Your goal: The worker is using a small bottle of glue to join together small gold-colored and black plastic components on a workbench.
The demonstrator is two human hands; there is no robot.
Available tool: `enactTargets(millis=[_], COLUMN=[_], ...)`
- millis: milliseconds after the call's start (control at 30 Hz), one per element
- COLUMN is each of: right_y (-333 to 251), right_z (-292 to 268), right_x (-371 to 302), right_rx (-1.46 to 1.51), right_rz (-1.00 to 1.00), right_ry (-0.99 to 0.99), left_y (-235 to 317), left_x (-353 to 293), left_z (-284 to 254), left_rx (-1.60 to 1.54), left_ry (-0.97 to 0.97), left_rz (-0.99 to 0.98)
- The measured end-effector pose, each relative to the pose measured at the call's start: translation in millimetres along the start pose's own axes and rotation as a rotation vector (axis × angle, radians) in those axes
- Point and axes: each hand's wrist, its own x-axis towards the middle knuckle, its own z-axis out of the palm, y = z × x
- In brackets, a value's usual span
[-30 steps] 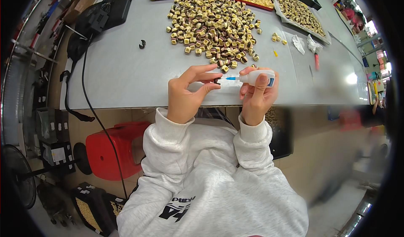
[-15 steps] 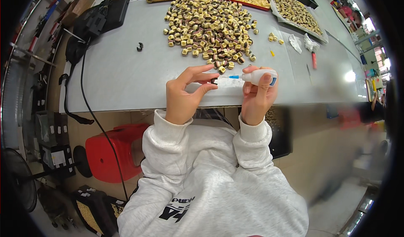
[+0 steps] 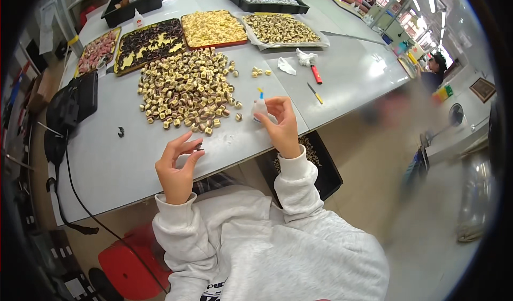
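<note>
My left hand [image 3: 177, 166] pinches a small dark brown piece [image 3: 199, 146] between thumb and fingertips, near the table's front edge. Farther right, my right hand [image 3: 283, 126] has its thumb and fingers round a small white squeeze bottle [image 3: 259, 108]. The bottle is upright, its blue needle tip pointing up; whether its base rests on the table I cannot tell. Beyond both hands spreads a heap of small yellow-and-brown striped cubes [image 3: 184, 87]. One loose cube [image 3: 239, 117] lies beside the bottle. A curved black piece [image 3: 121, 132] lies left of the heap.
Along the back stand trays of pink pieces [image 3: 96, 50], dark pieces [image 3: 147, 40], yellow pieces [image 3: 214, 27] and striped cubes [image 3: 280, 28]. Crumpled tissue [image 3: 286, 66], a red-handled tool [image 3: 316, 75] and a thin yellow-ended tool [image 3: 315, 93] lie right. A black bin [image 3: 328, 181] sits below the edge.
The bottle, earlier lying sideways with its tip by the dark piece, is now upright and away to the right. My hands have parted. The whole view has shifted and tilted.
</note>
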Motion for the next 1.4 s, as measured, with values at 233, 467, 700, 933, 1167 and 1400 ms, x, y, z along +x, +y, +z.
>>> enactTargets(millis=[233, 467, 700, 933, 1167, 1400], right_y=[-5.9, 26.5, 59.5, 48.2, 0.3, -48.3], right_z=[-17.2, -42.3, -46.2, -58.2, -39.9, 3.6], right_x=[8.0, 89.3, 119.8, 106.2, 40.0, -56.1], right_rx=[-0.137, -0.528, -0.694, -0.294, 0.092, 0.262], right_rz=[-0.151, -0.164, -0.208, -0.098, -0.022, 0.063], right_ry=[-0.014, 0.081, -0.133, 0.022, 0.327, 0.206], left_y=[-0.2, -2.1, -2.5, -1.5, -1.0, -0.9], left_x=[-0.6, -1.1, -1.4, -0.4, -2.7, -2.6], left_z=[0.7, -0.7, -0.2, -0.6, -0.7, -2.9], left_rx=[-0.002, 0.047, 0.049, 0.068, 0.071, 0.060], left_ry=[-0.005, -0.010, -0.017, -0.031, -0.058, -0.062], left_rz=[0.009, 0.043, 0.052, 0.065, 0.035, 0.152])
